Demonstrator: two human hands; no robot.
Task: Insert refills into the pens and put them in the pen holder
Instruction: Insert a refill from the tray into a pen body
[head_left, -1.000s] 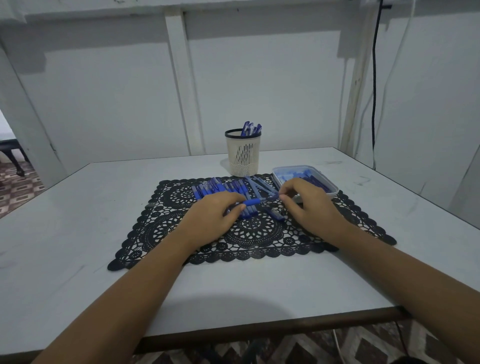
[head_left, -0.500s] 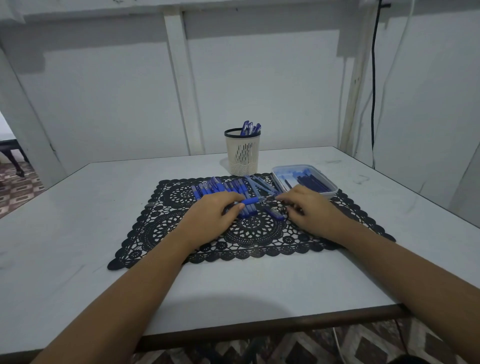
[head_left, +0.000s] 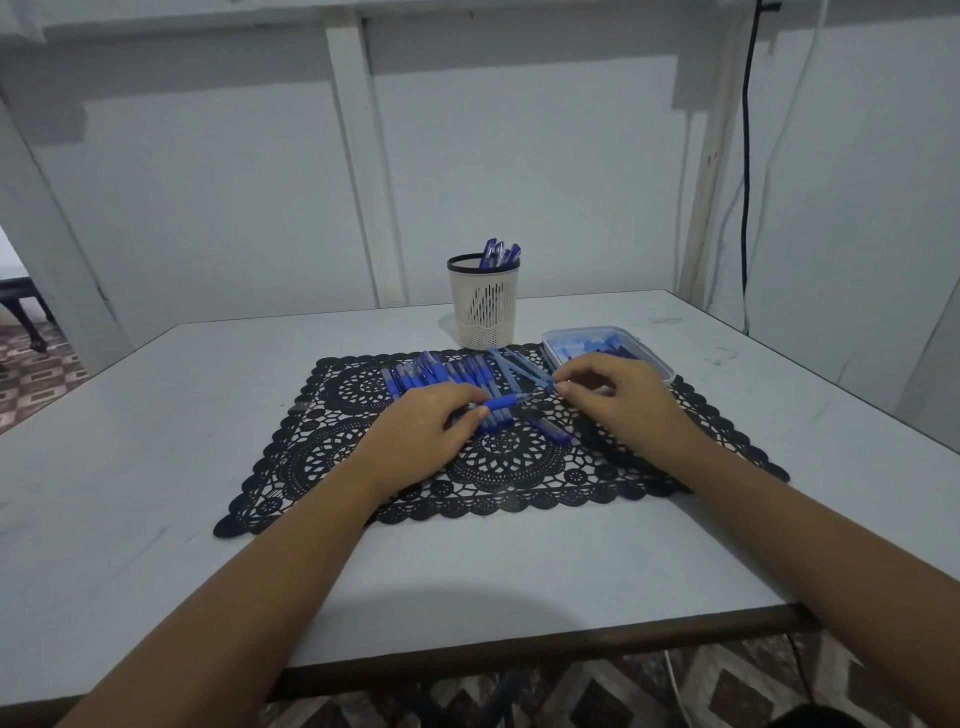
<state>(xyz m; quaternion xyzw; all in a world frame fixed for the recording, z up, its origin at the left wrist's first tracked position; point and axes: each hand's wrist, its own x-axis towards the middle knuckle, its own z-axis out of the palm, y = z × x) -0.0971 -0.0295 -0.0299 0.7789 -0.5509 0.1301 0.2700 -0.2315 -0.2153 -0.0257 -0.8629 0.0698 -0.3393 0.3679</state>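
Note:
My left hand (head_left: 435, 422) grips a blue pen (head_left: 503, 401) that lies almost level over the black lace mat (head_left: 332, 457), tip pointing right. My right hand (head_left: 613, 400) pinches at that tip with thumb and forefinger; whatever thin part it holds is too small to make out. A row of blue pens (head_left: 441, 375) lies on the mat behind my left hand, and pale blue refills (head_left: 514, 366) lie beside them. One loose pen piece (head_left: 548, 428) rests between my hands. The cream mesh pen holder (head_left: 484, 306) stands behind the mat with three pens (head_left: 498, 253) in it.
A clear plastic tray (head_left: 652, 354) with several blue parts sits at the mat's far right corner, just behind my right hand. The white table (head_left: 156, 467) ends at a dark front edge. A black cable (head_left: 746, 156) hangs down the wall at right.
My right hand has slid slightly left and closed in on the pen tip, uncovering more of the tray. The left hand and pen have stayed put.

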